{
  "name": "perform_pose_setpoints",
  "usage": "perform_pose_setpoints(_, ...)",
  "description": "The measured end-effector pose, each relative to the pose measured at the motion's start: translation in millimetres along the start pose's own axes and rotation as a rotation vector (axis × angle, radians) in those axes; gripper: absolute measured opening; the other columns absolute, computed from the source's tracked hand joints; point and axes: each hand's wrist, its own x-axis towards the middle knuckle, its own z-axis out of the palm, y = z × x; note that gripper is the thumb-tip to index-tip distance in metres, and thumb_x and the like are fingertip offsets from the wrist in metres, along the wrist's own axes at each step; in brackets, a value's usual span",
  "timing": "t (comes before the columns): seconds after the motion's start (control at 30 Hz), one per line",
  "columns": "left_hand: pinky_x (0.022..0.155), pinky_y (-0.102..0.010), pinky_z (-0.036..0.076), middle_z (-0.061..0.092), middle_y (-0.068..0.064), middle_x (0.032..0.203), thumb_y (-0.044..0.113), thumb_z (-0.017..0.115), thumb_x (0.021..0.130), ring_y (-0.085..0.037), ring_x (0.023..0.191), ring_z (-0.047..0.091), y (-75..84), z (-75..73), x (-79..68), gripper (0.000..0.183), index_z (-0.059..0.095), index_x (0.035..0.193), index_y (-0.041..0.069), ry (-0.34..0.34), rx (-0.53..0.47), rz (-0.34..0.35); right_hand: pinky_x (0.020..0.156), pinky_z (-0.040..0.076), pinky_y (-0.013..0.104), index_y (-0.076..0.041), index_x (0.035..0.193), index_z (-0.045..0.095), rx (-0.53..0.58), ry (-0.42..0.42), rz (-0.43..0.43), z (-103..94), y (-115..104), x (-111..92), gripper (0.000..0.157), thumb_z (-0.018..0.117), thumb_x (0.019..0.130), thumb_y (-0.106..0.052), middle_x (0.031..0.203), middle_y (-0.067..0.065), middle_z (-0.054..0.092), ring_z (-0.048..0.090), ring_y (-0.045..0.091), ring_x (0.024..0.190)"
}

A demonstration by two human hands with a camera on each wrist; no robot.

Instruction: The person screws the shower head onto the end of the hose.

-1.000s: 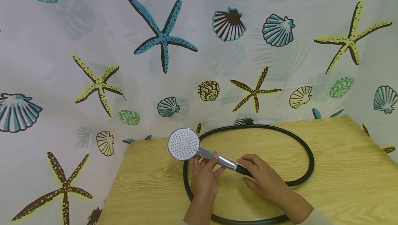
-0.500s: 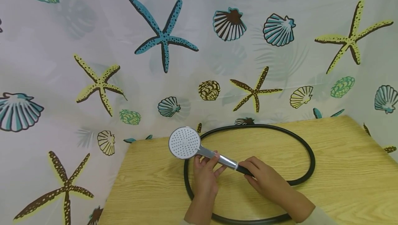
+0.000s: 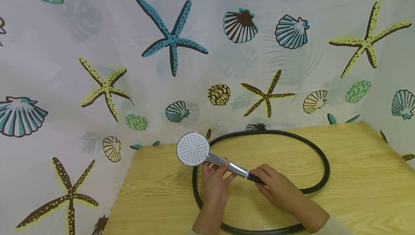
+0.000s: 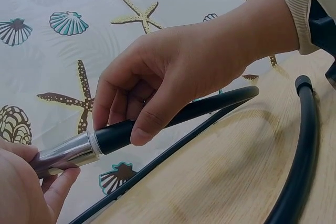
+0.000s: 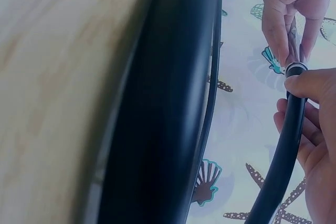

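Observation:
A hand shower (image 3: pixel 193 149) with a round, dotted white face and chrome handle is held above the table, its face toward the camera. My left hand (image 3: pixel 214 188) grips the chrome handle (image 4: pixel 71 153) from below. At the handle's lower end, a white ring separates it from the black hose (image 3: pixel 325 163). My right hand (image 3: pixel 279 188) pinches the hose end right beside that ring, thumb on one side and fingers on the other. In the right wrist view the hose (image 5: pixel 294 135) runs on past the right palm.
The hose lies in a wide loop on the wooden table (image 3: pixel 152 191). Its other end, with a black collar (image 4: pixel 303 81), shows in the left wrist view. A curtain (image 3: pixel 201 62) printed with starfish and shells hangs behind and at both sides.
My right fingers were spread around the hose end a second ago and have since come together on it. The hand shower and left hand have barely moved.

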Motion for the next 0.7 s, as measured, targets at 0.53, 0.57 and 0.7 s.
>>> perform_pose_setpoints(0.53,0.080,-0.048,0.061,0.059,-0.012,0.114,0.004,0.072,0.085,-0.020,0.102,0.067,0.2,0.8,-1.3,0.048,0.045,0.125,0.010,-0.001,-0.003,0.005,0.072,0.058,0.018,-0.012,0.121,0.060,0.090,-0.005,0.060,-2.6,-0.7,-2.2,0.042,0.075,0.082,-0.006,0.106,-0.004,0.061,0.063,0.003,0.087)
perform_pose_setpoints(0.57,0.080,-0.048,0.061,0.059,-0.012,0.115,0.004,0.071,0.085,-0.020,0.102,0.067,0.4,0.9,-1.5,0.048,0.045,0.125,0.010,0.000,-0.002,0.004,0.073,0.058,0.018,-0.012,0.122,0.060,0.095,-0.009,0.063,-2.7,-0.6,-2.4,0.042,0.074,0.083,-0.006,0.106,-0.004,0.062,0.063,0.003,0.088)
perform_pose_setpoints(0.7,0.080,-0.048,0.061,0.059,-0.012,0.114,0.003,0.071,0.085,-0.019,0.100,0.067,1.0,1.4,-1.9,0.048,0.045,0.125,0.010,0.007,-0.002,-0.001,0.075,0.059,0.019,-0.012,0.123,0.058,0.115,-0.022,0.067,-3.3,-1.0,-3.5,0.041,0.072,0.085,-0.006,0.109,-0.004,0.064,0.065,0.005,0.090)
